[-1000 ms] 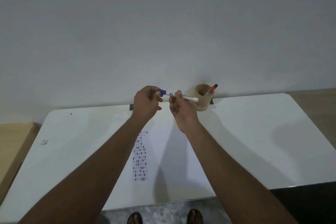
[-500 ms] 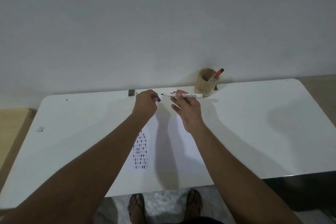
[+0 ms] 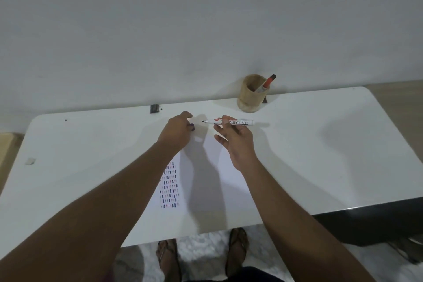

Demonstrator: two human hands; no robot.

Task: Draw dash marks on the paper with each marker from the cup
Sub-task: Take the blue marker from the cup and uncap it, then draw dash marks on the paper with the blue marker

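Note:
My right hand (image 3: 237,138) pinches a white marker (image 3: 238,122) that lies level, its uncapped dark tip pointing left. My left hand (image 3: 177,130) is closed around the marker's blue cap (image 3: 192,126), a short gap left of the tip. Both hands hover over the far end of the white paper (image 3: 206,181), which carries columns of blue and red dashes (image 3: 169,186) on its left side. The wooden cup (image 3: 251,93) stands at the table's back edge with a red-capped marker (image 3: 265,84) leaning in it.
The white table (image 3: 320,144) is pushed against a pale wall. A small dark clip (image 3: 154,108) sits at the back edge and a small scrap (image 3: 30,161) near the left edge. My sandalled feet (image 3: 201,252) show below the front edge.
The cap has come off the marker: my left hand pulled it away to the left while my right hand kept the marker body. Both hands sank closer to the table.

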